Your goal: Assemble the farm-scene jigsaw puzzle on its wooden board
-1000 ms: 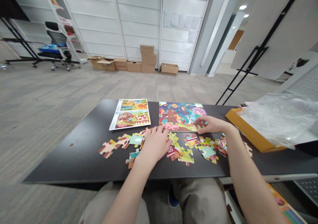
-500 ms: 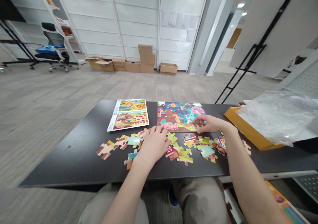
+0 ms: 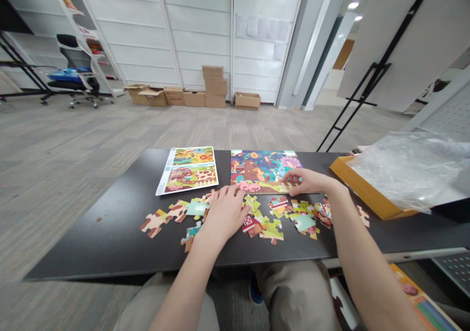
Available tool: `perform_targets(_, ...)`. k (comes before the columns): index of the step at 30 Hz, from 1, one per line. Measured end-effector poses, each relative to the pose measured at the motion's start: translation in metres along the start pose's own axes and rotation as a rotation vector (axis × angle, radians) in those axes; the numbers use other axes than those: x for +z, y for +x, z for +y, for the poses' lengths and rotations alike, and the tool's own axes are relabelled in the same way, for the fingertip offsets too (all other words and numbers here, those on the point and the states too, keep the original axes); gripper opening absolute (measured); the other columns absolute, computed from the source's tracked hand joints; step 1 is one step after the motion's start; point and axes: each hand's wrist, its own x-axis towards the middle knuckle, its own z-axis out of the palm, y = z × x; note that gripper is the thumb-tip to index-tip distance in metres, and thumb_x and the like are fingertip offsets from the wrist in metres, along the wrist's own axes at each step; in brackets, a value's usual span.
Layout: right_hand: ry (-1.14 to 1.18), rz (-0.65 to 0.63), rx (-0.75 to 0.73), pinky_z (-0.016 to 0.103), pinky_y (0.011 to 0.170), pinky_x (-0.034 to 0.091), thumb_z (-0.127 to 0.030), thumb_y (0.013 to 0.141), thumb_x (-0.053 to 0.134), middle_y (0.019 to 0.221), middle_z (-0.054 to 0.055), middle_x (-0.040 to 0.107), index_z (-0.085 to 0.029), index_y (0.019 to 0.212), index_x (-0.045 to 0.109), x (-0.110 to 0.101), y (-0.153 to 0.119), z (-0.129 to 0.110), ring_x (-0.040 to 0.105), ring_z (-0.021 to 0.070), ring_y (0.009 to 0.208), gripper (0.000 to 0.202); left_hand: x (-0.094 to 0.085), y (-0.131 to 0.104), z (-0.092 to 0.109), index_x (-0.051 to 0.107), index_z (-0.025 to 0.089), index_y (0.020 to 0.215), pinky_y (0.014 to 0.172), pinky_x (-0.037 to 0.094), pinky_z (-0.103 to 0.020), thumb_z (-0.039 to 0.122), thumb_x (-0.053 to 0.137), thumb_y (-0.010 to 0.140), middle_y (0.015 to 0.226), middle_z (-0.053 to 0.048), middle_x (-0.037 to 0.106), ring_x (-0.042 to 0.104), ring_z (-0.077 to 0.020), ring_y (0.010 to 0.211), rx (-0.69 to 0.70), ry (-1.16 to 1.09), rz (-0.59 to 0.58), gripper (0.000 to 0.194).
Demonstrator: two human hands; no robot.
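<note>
A colourful puzzle picture board (image 3: 259, 167) lies at the table's far side. My left hand (image 3: 226, 208) rests palm down over loose pieces, its fingertips at the board's lower left corner, fingers slightly spread. My right hand (image 3: 301, 180) is curled over the board's lower right, thumb and fingers apart; no piece shows between them. Between my hands lie a red barn piece (image 3: 252, 225) and green pieces (image 3: 272, 229). A pale green piece (image 3: 304, 222) sits nearer my right forearm. Brown-spotted pieces (image 3: 154, 223) lie to the left. A printed picture sheet (image 3: 190, 170) lies left of the board.
The black table (image 3: 110, 233) has an orange-yellow box (image 3: 370, 189) at its right, with clear plastic wrap (image 3: 407, 169) on it. A stand with a white board (image 3: 400, 42) rises behind at the right. Cardboard boxes (image 3: 215, 86) line the far wall.
The whole view has shifted slightly, so the table and items appear a little further left. Both hands keep nearly the same pose and place relative to the board.
</note>
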Motion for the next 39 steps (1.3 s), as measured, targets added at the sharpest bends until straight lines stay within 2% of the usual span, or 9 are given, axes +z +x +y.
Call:
perform_targets(4, -0.003, -0.02, 0.034, 0.031, 0.077, 0.047, -0.047, 0.059, 0.081, 0.099, 0.005, 0.066, -0.021, 0.113, 0.07, -0.007, -0.006, -0.004, 0.059, 0.0222, 0.087, 0.062, -0.002, -0.001, -0.001, 0.062, 0.021, 0.123, 0.107, 0.042, -0.046, 0.035, 0.055, 0.096, 0.138, -0.011, 0.058, 0.051, -0.0296, 0.127, 0.002, -0.011, -0.004, 0.032)
perform_targets(10, -0.049, -0.038, 0.047, 0.03, 0.075, 0.047, -0.041, 0.061, 0.079, 0.097, 0.004, 0.066, -0.02, 0.113, 0.069, -0.009, -0.008, -0.01, 0.059, 0.0209, 0.084, 0.057, -0.004, 0.002, 0.003, 0.06, 0.021, 0.122, 0.105, 0.043, -0.044, 0.035, 0.056, 0.096, 0.135, -0.011, 0.059, 0.051, -0.0284, 0.126, 0.025, -0.025, 0.029, 0.03)
perform_targets(13, -0.059, -0.031, 0.035, 0.03, 0.075, 0.047, -0.037, 0.063, 0.077, 0.096, 0.004, 0.066, -0.02, 0.112, 0.069, -0.007, -0.008, -0.008, 0.06, 0.0212, 0.085, 0.053, -0.004, 0.015, 0.017, 0.057, 0.021, 0.126, 0.102, 0.045, -0.041, 0.036, 0.054, 0.097, 0.134, -0.01, 0.059, 0.053, -0.0269, 0.123, 0.112, -0.049, 0.039, 0.033)
perform_targets(16, -0.064, -0.022, 0.035, 0.029, 0.073, 0.047, -0.034, 0.062, 0.076, 0.095, 0.004, 0.065, -0.019, 0.112, 0.068, -0.005, -0.008, -0.006, 0.06, 0.0208, 0.083, 0.052, 0.0, 0.036, 0.039, 0.059, 0.019, 0.123, 0.102, 0.046, -0.044, 0.034, 0.051, 0.099, 0.133, -0.011, 0.059, 0.053, -0.0281, 0.123, 0.225, -0.031, 0.055, 0.029)
perform_targets(21, -0.052, 0.005, 0.025, 0.029, 0.075, 0.048, -0.03, 0.061, 0.075, 0.096, 0.003, 0.066, -0.019, 0.109, 0.068, -0.004, -0.008, -0.008, 0.06, 0.0201, 0.083, 0.05, 0.018, 0.067, 0.063, 0.055, 0.023, 0.131, 0.098, 0.049, -0.044, 0.025, 0.05, 0.099, 0.134, -0.01, 0.06, 0.054, -0.0282, 0.122, 0.342, 0.027, 0.035, 0.033)
perform_targets(26, -0.057, -0.008, 0.034, 0.029, 0.076, 0.048, -0.027, 0.061, 0.075, 0.099, 0.003, 0.066, -0.02, 0.112, 0.066, -0.004, -0.008, -0.009, 0.06, 0.0211, 0.086, 0.052, 0.031, 0.073, 0.061, 0.057, 0.026, 0.131, 0.097, 0.05, -0.045, 0.017, 0.045, 0.1, 0.141, -0.005, 0.059, 0.054, -0.0288, 0.123, 0.383, 0.06, 0.039, 0.035)
perform_targets(31, -0.05, -0.011, -0.004, 0.029, 0.079, 0.048, -0.023, 0.063, 0.073, 0.107, 0.004, 0.066, -0.02, 0.113, 0.064, -0.004, -0.009, -0.011, 0.061, 0.0215, 0.089, 0.051, 0.03, 0.072, 0.059, 0.058, 0.027, 0.132, 0.1, 0.049, -0.047, 0.016, 0.045, 0.099, 0.142, -0.004, 0.059, 0.052, -0.0304, 0.128, 0.385, 0.057, 0.019, 0.036)
perform_targets(39, -0.06, -0.006, 0.022, 0.028, 0.076, 0.048, -0.025, 0.063, 0.074, 0.1, 0.003, 0.067, -0.02, 0.111, 0.064, -0.005, -0.009, -0.012, 0.061, 0.0214, 0.088, 0.049, 0.034, 0.07, 0.061, 0.058, 0.026, 0.132, 0.104, 0.046, -0.048, 0.017, 0.044, 0.099, 0.143, -0.007, 0.057, 0.051, -0.03, 0.128, 0.372, 0.047, 0.031, 0.037)
